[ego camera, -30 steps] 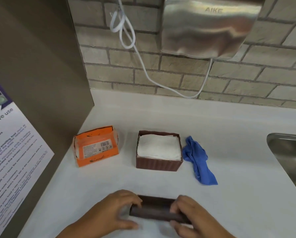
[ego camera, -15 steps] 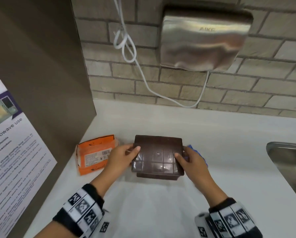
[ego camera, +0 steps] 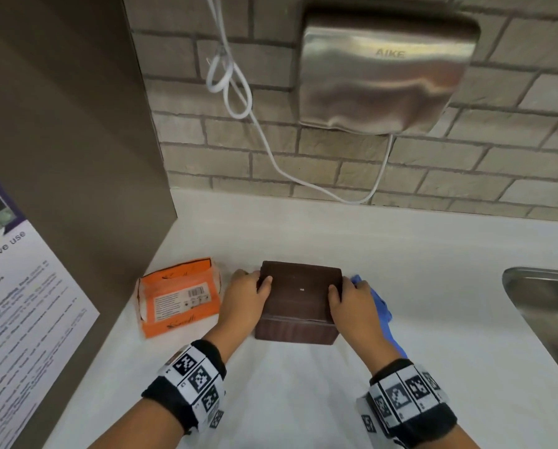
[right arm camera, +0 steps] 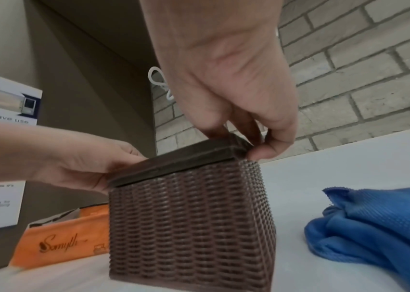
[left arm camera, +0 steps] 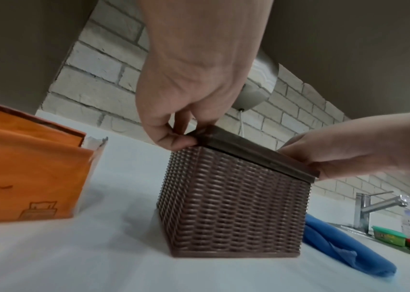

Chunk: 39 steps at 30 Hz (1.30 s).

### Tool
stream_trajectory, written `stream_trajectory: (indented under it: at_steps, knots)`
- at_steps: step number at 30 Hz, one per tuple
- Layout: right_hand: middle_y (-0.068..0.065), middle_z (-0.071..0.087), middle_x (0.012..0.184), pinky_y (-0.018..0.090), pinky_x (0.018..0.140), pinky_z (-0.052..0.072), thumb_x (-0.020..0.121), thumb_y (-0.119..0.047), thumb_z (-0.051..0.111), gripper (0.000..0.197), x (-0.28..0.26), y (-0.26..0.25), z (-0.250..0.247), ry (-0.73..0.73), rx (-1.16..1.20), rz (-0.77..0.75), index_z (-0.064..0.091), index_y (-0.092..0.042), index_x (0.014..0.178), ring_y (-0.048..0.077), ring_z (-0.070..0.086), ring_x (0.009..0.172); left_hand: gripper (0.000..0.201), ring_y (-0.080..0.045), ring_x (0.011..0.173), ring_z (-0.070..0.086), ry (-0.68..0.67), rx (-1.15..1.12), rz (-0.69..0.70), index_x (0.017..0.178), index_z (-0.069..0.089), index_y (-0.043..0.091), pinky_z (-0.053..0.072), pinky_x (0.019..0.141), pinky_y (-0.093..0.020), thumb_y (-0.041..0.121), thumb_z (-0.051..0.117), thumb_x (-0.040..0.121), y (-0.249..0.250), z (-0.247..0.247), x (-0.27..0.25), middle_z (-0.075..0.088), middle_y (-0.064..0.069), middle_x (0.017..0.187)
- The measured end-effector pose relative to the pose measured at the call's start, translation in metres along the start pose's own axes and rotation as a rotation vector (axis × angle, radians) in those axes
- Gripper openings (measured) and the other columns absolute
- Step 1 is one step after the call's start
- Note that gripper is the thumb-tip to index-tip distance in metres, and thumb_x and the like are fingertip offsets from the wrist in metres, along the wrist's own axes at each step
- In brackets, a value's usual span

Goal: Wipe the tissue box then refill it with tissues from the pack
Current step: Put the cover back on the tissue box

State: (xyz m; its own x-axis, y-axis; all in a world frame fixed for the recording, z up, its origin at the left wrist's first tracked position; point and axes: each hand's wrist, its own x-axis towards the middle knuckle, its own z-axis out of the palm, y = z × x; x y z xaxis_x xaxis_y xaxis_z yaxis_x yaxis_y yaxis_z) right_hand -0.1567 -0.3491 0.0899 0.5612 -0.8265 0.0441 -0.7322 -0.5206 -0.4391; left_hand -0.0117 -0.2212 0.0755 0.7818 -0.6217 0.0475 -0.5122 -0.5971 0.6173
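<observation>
The brown woven tissue box (ego camera: 295, 330) (left arm camera: 231, 207) (right arm camera: 189, 217) stands on the white counter with its dark lid (ego camera: 300, 291) (left arm camera: 254, 152) (right arm camera: 181, 158) on top. My left hand (ego camera: 248, 296) (left arm camera: 189, 110) grips the lid's left edge, thumb on top and fingers down the side. On the lid's right edge, my right hand (ego camera: 349, 298) (right arm camera: 236, 110) holds it the same way. The orange tissue pack (ego camera: 179, 296) (left arm camera: 24, 177) (right arm camera: 66, 245) lies torn open to the left of the box. Tissues inside the box are hidden by the lid.
A crumpled blue cloth (ego camera: 379, 306) (left arm camera: 344, 251) (right arm camera: 379, 225) lies right of the box, partly under my right hand. A steel sink (ego camera: 546, 319) is at the far right, a hand dryer (ego camera: 381, 72) with a white cable on the brick wall, a brown cabinet side at left.
Both hands carried the lid from the counter's near edge up to the box and set it down on top, covering the white tissues. Now the lid lies flatter on the box.
</observation>
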Motion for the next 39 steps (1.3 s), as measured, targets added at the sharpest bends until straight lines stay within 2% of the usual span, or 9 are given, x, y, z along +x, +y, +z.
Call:
stream_trajectory:
  at_steps: [4,7,11,13,20,25,32,36,39]
  knots:
    - [0.022,0.056,0.101,0.041,0.068,0.047,0.087,-0.022,0.061,0.033,-0.006,-0.008,-0.002,-0.102,0.137,0.050,0.058,0.000,0.111,0.040,0.056,0.088,0.038,-0.026,0.094,0.060,0.019,0.061,-0.033,0.118,0.060,0.009,0.051,0.083,-0.031,0.035,0.037,0.102,0.005,0.005,0.000,0.052,-0.015,0.116]
    - [0.029,0.060,0.075,0.035,0.040,0.046,0.040,-0.001,0.090,0.056,0.009,0.008,0.012,-0.196,0.211,0.112,0.068,0.001,0.092,0.043,0.056,0.056,0.046,-0.030,0.102,0.061,-0.072,0.003,-0.093,0.137,0.042,0.010,0.051,0.081,-0.031,0.040,0.033,0.102,0.006,0.012,0.001,0.051,-0.017,0.123]
    - [0.022,0.051,0.122,0.040,0.084,0.049,0.089,-0.039,0.060,0.053,0.000,-0.001,0.009,-0.138,0.476,0.220,0.046,-0.009,0.131,0.039,0.055,0.104,0.055,-0.028,0.102,0.064,-0.129,-0.109,-0.107,0.144,0.032,0.012,0.055,0.082,-0.036,0.046,0.033,0.101,0.001,0.016,0.000,0.064,-0.014,0.116]
    - [0.013,0.051,0.129,0.038,0.095,0.046,0.091,-0.053,0.049,0.062,0.002,-0.001,0.010,-0.270,0.601,0.364,0.040,-0.013,0.138,0.029,0.054,0.113,0.055,-0.029,0.106,0.064,-0.151,-0.187,-0.144,0.145,0.033,0.014,0.054,0.085,-0.035,0.047,0.034,0.100,0.000,0.016,-0.001,0.064,-0.013,0.121]
    - [-0.002,0.060,0.084,0.026,0.059,0.045,0.088,-0.056,0.051,0.044,0.004,-0.009,-0.005,-0.450,0.831,0.550,0.055,-0.014,0.100,0.012,0.056,0.073,0.057,-0.027,0.120,0.056,-0.315,-0.547,-0.306,0.146,0.034,0.020,0.047,0.098,-0.032,0.053,0.034,0.099,-0.001,0.018,0.006,0.055,-0.007,0.136]
    - [-0.003,0.062,0.087,0.037,0.085,0.048,0.090,-0.052,0.052,0.028,-0.007,-0.016,-0.017,-0.447,0.965,0.580,0.054,-0.024,0.085,0.014,0.058,0.080,0.052,-0.024,0.109,0.064,-0.354,-0.978,-0.499,0.138,0.045,0.029,0.055,0.091,-0.040,0.054,0.051,0.092,-0.003,0.020,-0.006,0.064,-0.005,0.125]
    - [-0.009,0.065,0.057,0.041,0.088,0.047,0.098,-0.021,0.049,0.027,-0.044,-0.027,-0.053,-0.303,1.252,0.434,0.053,-0.028,0.072,0.006,0.062,0.064,0.068,-0.015,0.114,0.064,-0.366,-1.185,-0.367,0.145,0.028,0.044,0.057,0.085,-0.031,0.033,0.066,0.089,-0.005,0.004,-0.025,0.059,0.006,0.133]
    - [-0.012,0.068,0.051,0.047,0.082,0.049,0.102,-0.033,0.035,0.042,-0.048,-0.021,-0.055,-0.381,1.341,0.404,0.059,-0.020,0.070,0.005,0.067,0.057,0.109,-0.018,0.108,0.065,-0.264,-1.233,-0.296,0.145,0.024,0.040,0.056,0.088,-0.038,0.010,0.087,0.061,-0.003,-0.020,-0.044,0.061,0.002,0.125]
    - [-0.006,0.075,0.065,0.058,0.094,0.045,0.090,-0.062,0.035,0.054,-0.038,-0.002,-0.046,-0.579,1.362,0.573,0.073,-0.025,0.079,0.026,0.067,0.086,0.104,-0.012,0.116,0.059,-0.206,-0.960,-0.119,0.130,0.039,0.043,0.054,0.095,-0.035,0.024,0.094,0.044,0.000,-0.037,-0.059,0.055,0.004,0.130]
